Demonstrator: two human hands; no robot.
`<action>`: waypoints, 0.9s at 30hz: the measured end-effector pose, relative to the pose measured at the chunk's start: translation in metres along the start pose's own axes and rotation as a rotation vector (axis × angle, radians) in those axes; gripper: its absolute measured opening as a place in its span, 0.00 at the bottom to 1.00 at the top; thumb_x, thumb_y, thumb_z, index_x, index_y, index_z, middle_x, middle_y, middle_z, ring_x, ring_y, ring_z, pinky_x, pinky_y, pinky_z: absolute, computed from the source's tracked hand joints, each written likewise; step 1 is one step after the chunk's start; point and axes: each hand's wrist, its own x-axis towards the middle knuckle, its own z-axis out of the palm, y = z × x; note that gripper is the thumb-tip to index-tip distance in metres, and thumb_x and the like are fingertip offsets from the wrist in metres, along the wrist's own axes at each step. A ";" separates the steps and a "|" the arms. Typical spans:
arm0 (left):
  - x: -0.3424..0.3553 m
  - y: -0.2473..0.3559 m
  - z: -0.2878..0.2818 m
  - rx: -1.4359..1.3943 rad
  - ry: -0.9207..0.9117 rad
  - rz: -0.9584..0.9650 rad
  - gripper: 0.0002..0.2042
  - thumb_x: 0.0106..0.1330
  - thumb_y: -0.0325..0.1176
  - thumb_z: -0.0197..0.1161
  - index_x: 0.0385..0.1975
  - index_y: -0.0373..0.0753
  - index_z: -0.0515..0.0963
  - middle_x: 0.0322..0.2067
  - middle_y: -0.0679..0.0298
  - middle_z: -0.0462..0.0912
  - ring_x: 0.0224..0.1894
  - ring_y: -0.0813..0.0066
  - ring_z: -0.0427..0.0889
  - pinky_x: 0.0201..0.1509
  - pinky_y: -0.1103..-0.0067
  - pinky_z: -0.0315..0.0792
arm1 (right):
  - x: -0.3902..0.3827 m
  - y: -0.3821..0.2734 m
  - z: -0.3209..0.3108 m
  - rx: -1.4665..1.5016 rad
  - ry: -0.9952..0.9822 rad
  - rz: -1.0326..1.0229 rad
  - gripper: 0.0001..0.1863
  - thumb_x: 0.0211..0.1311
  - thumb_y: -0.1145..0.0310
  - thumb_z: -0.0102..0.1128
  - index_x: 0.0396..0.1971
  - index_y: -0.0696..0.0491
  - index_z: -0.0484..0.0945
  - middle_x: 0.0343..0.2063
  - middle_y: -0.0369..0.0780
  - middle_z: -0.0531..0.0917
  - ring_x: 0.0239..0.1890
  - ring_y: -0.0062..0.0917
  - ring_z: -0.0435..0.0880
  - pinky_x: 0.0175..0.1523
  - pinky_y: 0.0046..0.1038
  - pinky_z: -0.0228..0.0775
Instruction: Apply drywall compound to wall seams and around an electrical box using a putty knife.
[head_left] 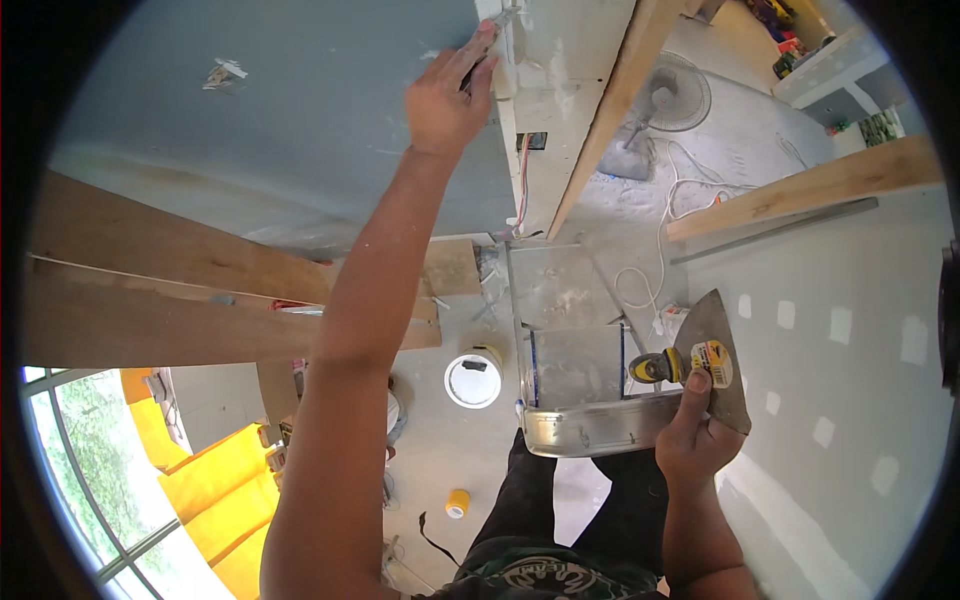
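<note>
My left hand (448, 108) is raised at the top of the view, fingers closed around a slim scraper (480, 58). The scraper's tip meets the edge of the grey-blue wallboard (330, 90), beside a pale vertical strip; its exact blade shape is hard to make out. Lower right, my right hand (692, 445) pinches the blade of a wide putty knife (738, 370), thumb on its yellow label. The knife's yellow-and-black handle points left. Just under that hand is the metal top of a stepladder (580, 432). Below the scraper, wires hang by an electrical box (532, 141) in the wall.
A white bucket (473, 382) and a yellow roll (457, 503) are on the floor. Long wooden boards (180, 270) jut in from the left. A fan (675, 95) and a white cord (660, 235) lie beyond the wooden frame edge (610, 110). A patched wallboard (830, 330) stands right.
</note>
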 end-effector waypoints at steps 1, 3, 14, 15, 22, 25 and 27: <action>-0.004 -0.005 0.001 -0.036 0.024 0.016 0.22 0.65 0.32 0.70 0.60 0.53 0.82 0.31 0.63 0.86 0.28 0.66 0.83 0.33 0.74 0.78 | 0.000 -0.001 0.002 0.007 0.015 -0.027 0.09 0.71 0.76 0.55 0.39 0.66 0.80 0.30 0.46 0.83 0.25 0.31 0.81 0.30 0.28 0.70; -0.011 -0.004 0.007 -0.023 0.017 -0.019 0.22 0.65 0.32 0.70 0.60 0.52 0.82 0.31 0.63 0.86 0.28 0.66 0.83 0.34 0.74 0.78 | -0.001 -0.003 0.001 0.003 0.016 0.019 0.09 0.71 0.75 0.55 0.40 0.65 0.81 0.30 0.46 0.83 0.25 0.30 0.81 0.30 0.28 0.70; -0.054 -0.007 0.018 -0.028 -0.020 -0.123 0.22 0.66 0.32 0.68 0.61 0.52 0.81 0.33 0.62 0.86 0.33 0.62 0.84 0.36 0.71 0.78 | 0.001 -0.008 -0.002 -0.012 -0.064 0.099 0.14 0.75 0.71 0.56 0.48 0.68 0.80 0.31 0.46 0.86 0.31 0.27 0.85 0.38 0.25 0.75; -0.065 -0.011 0.017 -0.008 -0.088 -0.138 0.22 0.67 0.32 0.68 0.62 0.52 0.80 0.34 0.61 0.86 0.34 0.61 0.84 0.36 0.71 0.78 | 0.001 -0.008 -0.001 -0.011 -0.062 0.089 0.14 0.75 0.71 0.56 0.48 0.68 0.80 0.32 0.47 0.86 0.31 0.28 0.85 0.38 0.25 0.75; -0.106 -0.006 -0.007 -0.188 -0.173 -0.240 0.21 0.70 0.33 0.65 0.63 0.49 0.79 0.36 0.57 0.86 0.34 0.58 0.85 0.38 0.72 0.78 | 0.004 -0.009 -0.006 0.007 -0.082 0.078 0.14 0.75 0.71 0.55 0.46 0.69 0.80 0.32 0.47 0.85 0.30 0.30 0.87 0.36 0.26 0.75; -0.071 0.002 -0.009 -0.154 -0.114 -0.142 0.20 0.71 0.33 0.65 0.63 0.47 0.79 0.35 0.57 0.87 0.35 0.60 0.85 0.38 0.73 0.77 | 0.005 -0.006 -0.002 0.022 0.022 0.038 0.13 0.75 0.71 0.55 0.44 0.68 0.80 0.30 0.46 0.85 0.28 0.29 0.86 0.34 0.26 0.74; -0.046 0.007 -0.008 -0.132 -0.106 -0.134 0.20 0.70 0.32 0.66 0.62 0.47 0.79 0.35 0.57 0.87 0.35 0.60 0.85 0.39 0.73 0.78 | 0.004 -0.007 -0.004 0.017 0.004 0.063 0.13 0.75 0.71 0.55 0.44 0.68 0.80 0.30 0.46 0.85 0.27 0.29 0.85 0.34 0.26 0.74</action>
